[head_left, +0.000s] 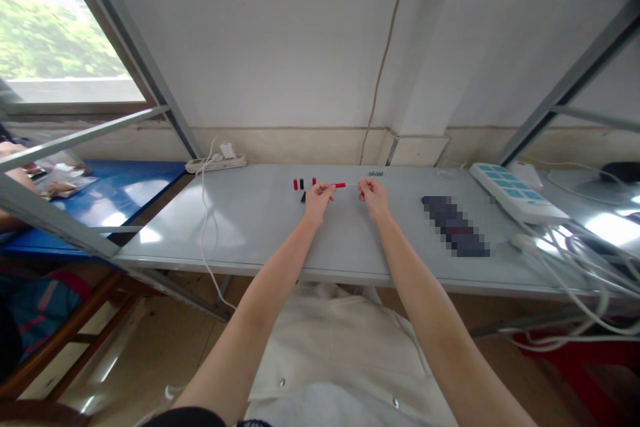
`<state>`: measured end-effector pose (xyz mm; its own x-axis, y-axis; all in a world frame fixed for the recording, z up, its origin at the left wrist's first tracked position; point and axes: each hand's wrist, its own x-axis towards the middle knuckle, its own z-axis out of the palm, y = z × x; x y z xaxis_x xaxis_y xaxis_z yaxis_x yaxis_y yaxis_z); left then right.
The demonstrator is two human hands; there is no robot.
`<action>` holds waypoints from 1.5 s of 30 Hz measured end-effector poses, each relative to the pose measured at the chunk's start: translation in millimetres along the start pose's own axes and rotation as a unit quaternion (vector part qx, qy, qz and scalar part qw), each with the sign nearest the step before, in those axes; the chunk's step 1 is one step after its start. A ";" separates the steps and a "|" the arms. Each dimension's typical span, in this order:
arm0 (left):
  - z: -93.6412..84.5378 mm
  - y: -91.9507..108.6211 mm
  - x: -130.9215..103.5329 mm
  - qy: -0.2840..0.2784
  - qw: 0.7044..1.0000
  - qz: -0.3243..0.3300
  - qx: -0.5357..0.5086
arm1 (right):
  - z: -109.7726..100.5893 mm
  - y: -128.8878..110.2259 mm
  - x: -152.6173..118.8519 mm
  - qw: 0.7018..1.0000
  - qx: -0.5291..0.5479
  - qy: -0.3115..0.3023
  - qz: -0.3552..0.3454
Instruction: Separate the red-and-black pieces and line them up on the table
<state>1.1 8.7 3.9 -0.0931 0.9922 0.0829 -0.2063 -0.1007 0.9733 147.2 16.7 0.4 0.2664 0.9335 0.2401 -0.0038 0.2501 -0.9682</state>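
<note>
My left hand point(320, 199) is closed in a pinch on a slim red tube point(340, 185) that points to the right. A thin pale rod point(352, 185) runs from the tube's end to my right hand point(373, 195), whose fingers are pinched together on its other end. Just beyond my left hand stand a small red cylinder point(295, 184), a small black cylinder point(301, 183) and another red one point(314, 181). A dark piece point(303, 197) is partly hidden behind my left hand. Several tiny dark pieces point(375, 173) lie in a row beyond my right hand.
On the grey table point(250, 227), a blurred-out dark flat object point(456, 225) lies to the right. A large white power strip point(517, 193) with cables stands farther right, and a smaller one point(216, 163) at the back left. Another person's arm point(13, 180) shows at far left.
</note>
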 end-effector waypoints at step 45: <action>-18.8 4.6 13.6 0.182 0.981 0.064 -0.015 | 57.3 6.1 18.9 0.903 -0.396 -0.149 -0.067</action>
<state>-19.4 20.4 5.4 -0.4607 0.8800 0.1160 -0.1993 -0.2299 0.9526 97.0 50.6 3.1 -0.0585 0.9656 0.2533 0.7320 0.2140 -0.6468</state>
